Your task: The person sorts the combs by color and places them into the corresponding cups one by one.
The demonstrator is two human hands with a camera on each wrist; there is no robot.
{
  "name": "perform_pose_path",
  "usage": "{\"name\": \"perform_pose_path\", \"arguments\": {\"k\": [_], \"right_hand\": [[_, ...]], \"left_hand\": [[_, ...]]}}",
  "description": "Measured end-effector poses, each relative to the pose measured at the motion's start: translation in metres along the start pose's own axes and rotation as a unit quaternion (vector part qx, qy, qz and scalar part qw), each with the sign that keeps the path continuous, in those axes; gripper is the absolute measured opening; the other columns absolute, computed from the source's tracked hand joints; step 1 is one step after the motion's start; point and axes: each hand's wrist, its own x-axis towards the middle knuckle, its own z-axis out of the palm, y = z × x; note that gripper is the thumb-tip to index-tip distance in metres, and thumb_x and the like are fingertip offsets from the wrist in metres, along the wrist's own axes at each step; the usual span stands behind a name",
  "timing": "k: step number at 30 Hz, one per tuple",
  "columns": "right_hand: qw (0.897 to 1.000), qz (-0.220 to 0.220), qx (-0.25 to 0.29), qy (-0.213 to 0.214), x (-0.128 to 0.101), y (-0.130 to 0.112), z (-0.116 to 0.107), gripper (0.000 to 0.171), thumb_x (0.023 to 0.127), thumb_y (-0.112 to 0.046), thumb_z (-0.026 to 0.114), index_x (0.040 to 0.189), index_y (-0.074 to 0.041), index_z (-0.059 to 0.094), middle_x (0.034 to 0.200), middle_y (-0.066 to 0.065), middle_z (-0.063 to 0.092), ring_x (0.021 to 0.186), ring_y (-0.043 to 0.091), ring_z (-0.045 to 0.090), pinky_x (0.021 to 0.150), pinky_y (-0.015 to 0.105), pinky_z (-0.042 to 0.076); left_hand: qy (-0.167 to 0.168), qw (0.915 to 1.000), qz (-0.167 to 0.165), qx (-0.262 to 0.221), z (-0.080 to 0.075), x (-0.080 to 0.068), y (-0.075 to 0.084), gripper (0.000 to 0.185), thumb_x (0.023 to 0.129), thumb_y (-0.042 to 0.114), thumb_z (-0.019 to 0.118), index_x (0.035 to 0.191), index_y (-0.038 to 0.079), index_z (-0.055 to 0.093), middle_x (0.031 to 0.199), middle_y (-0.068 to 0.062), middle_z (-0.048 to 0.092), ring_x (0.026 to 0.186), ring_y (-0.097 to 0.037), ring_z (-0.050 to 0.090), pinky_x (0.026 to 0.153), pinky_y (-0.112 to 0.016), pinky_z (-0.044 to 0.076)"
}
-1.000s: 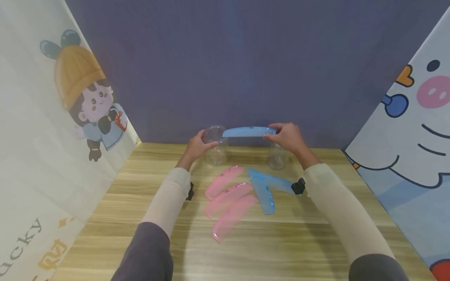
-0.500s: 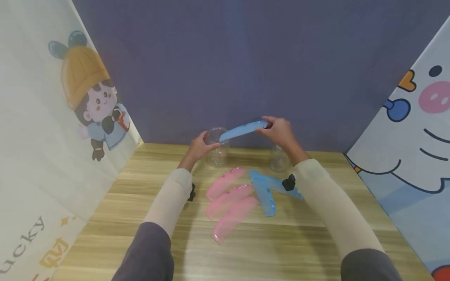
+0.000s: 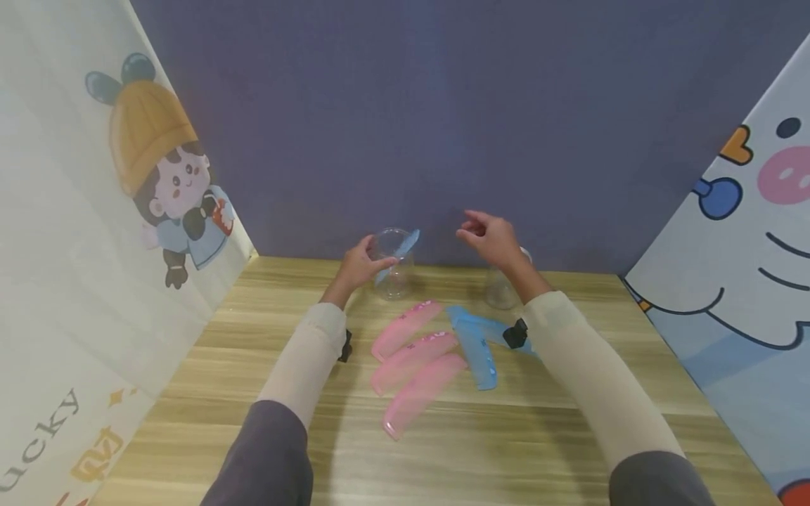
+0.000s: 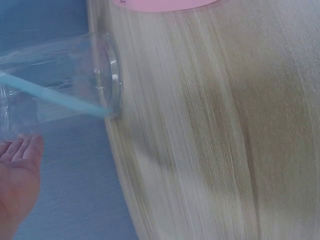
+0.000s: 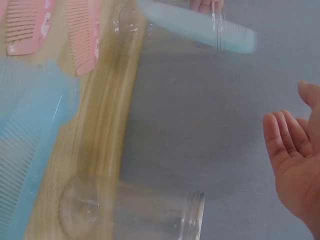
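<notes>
My left hand (image 3: 359, 266) holds a clear jar (image 3: 397, 284) near its rim, thumb in front and fingers behind. A blue comb (image 3: 408, 243) leans diagonally inside that jar, its upper end above the rim; in the left wrist view the comb (image 4: 55, 95) reaches down to the jar's base. To the right, my right hand (image 3: 495, 242) hovers in the air with nothing in it, its fingers loosely bent in the right wrist view. Behind and below its wrist stands a second clear jar (image 3: 500, 289), partly covered by the forearm.
Several pink combs, one pink comb (image 3: 405, 330) furthest back, lie on the wooden table (image 3: 253, 365) in front of the jars. Two blue combs overlap beside them, the nearer blue comb (image 3: 479, 358) pointing toward me. A grey wall (image 3: 430, 126) rises behind the table.
The blue comb has gone from my right hand down into the left jar, and the right hand has let it go. My left hand stays at the jar.
</notes>
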Motion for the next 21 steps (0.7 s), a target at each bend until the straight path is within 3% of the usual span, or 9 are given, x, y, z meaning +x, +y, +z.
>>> {"name": "perform_pose_path", "arguments": {"k": [13, 21], "right_hand": [[0.999, 0.002, -0.015, -0.044, -0.029, 0.027, -0.017, 0.055, 0.1, -0.037, 0.065, 0.149, -0.013, 0.052, 0.128, 0.013, 0.069, 0.113, 0.03, 0.067, 0.09, 0.048, 0.058], [0.996, -0.003, -0.04, -0.079, -0.047, 0.045, -0.024, 0.055, 0.101, -0.038, 0.063, 0.147, -0.009, 0.055, 0.126, 0.014, 0.07, 0.11, 0.031, 0.069, 0.089, 0.047, 0.06]], "left_hand": [[-0.004, 1.0, -0.001, 0.001, 0.0, 0.003, -0.003, 0.101, 0.087, 0.049, 0.078, 0.161, 0.006, 0.024, 0.162, -0.019, 0.038, 0.145, -0.038, 0.044, 0.121, -0.049, 0.04], [-0.009, 0.9999, -0.005, 0.002, 0.001, 0.003, -0.001, 0.1, 0.089, 0.047, 0.077, 0.162, 0.006, 0.023, 0.163, -0.019, 0.037, 0.146, -0.038, 0.044, 0.121, -0.05, 0.04]]}}
